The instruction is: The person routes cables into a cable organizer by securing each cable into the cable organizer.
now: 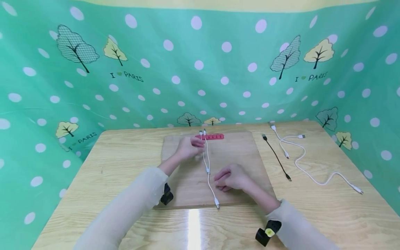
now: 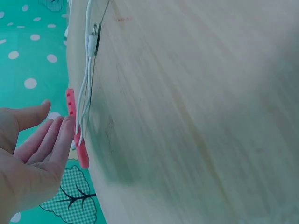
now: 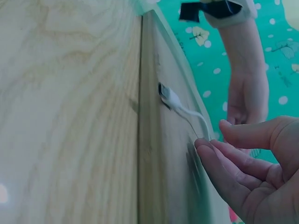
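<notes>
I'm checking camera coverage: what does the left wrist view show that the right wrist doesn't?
Left wrist only: holes along the red holder, and a small white plug.

Right wrist only: the right hand, a USB plug by the front edge of the board, and a black wrist device.

Both: the left hand, a white cable, the board and green dotted cloth.

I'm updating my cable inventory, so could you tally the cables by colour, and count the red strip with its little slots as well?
White cables: 4 (2 on the board, 2 on the table beyond its right side)
Black cable: 1
Red strip: 1
Total: 6
</notes>
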`<state>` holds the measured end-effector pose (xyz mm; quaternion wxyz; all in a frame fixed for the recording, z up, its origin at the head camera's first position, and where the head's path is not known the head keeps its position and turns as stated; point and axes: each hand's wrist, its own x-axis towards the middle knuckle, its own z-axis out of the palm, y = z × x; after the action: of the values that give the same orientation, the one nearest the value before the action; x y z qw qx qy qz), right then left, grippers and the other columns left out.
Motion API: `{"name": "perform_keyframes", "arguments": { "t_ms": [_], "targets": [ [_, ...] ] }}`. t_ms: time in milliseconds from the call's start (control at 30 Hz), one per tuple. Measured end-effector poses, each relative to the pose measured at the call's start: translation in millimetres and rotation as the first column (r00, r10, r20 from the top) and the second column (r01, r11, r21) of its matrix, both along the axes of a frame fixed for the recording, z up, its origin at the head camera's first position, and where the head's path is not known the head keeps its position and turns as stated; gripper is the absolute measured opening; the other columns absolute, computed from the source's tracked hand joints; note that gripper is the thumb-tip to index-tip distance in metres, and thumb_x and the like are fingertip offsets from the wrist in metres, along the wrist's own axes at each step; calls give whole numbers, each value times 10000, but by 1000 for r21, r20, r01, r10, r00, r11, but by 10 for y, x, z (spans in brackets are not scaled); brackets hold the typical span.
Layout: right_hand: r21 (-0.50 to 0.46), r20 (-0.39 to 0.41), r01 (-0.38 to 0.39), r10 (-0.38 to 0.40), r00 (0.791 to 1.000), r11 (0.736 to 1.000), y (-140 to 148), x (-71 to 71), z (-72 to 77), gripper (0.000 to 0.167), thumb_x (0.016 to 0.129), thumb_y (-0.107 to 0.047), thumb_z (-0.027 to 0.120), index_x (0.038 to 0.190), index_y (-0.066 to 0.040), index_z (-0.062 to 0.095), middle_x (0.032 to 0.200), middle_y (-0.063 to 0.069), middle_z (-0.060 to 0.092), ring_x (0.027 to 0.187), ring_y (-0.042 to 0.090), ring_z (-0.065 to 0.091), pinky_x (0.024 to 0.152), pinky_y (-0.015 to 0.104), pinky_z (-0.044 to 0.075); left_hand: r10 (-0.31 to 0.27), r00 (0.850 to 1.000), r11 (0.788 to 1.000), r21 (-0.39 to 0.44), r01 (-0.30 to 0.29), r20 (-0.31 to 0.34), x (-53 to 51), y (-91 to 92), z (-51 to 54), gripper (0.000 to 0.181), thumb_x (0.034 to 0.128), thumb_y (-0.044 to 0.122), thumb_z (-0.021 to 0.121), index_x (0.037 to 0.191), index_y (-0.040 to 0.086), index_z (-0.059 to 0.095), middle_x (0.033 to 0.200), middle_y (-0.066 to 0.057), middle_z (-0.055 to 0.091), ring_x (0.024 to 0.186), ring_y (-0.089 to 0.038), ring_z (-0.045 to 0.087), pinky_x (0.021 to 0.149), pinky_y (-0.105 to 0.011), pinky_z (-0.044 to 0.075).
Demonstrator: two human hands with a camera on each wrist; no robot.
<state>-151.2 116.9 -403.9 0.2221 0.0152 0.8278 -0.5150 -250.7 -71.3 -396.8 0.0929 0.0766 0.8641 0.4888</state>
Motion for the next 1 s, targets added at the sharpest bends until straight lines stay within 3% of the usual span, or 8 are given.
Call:
{"name": "perform_keyframes", "arguments": {
  "t_ms": [233, 500, 700, 1000],
  "targets": [
    [-12, -30, -22, 21, 999, 1000, 243, -97, 9, 255, 819, -73, 736, 1046, 34, 694, 884, 133, 748, 743, 178, 723, 687, 314, 623, 21, 996, 998, 51, -26, 92, 105, 2, -37, 301, 833, 54, 703, 1132, 35, 664, 1087, -145, 710, 994, -224, 675, 870, -271, 579],
    [4, -95, -58, 58, 994, 998, 539, -242, 49, 349, 846, -118, 712, 1137, 64, 653, 1002, 189, 733, 832, 202, 726, 762, 334, 618, 13, 986, 995, 95, -30, 166, 170, 45, -4, 307, 863, 63, 672, 1168, 35, 645, 1123, -149, 694, 997, -225, 666, 854, -283, 589],
    [68, -96, -32, 39, 995, 997, 742, -361, 108, 378, 864, -158, 701, 1180, 39, 640, 1010, 165, 735, 832, 179, 717, 788, 339, 610, -8, 987, 997, 81, -5, 162, 216, 72, 16, 319, 877, 105, 669, 1187, 35, 639, 1130, -130, 694, 1021, -215, 656, 874, -278, 577],
    [105, -128, -42, 55, 990, 994, 1082, -554, 150, 452, 880, -168, 687, 1229, 99, 578, 1051, 196, 721, 874, 167, 717, 823, 338, 605, -41, 986, 998, 63, 31, 162, 291, 100, 20, 309, 898, 159, 661, 1185, 45, 645, 1114, -106, 707, 1027, -197, 664, 939, -312, 548]
  ]
}}
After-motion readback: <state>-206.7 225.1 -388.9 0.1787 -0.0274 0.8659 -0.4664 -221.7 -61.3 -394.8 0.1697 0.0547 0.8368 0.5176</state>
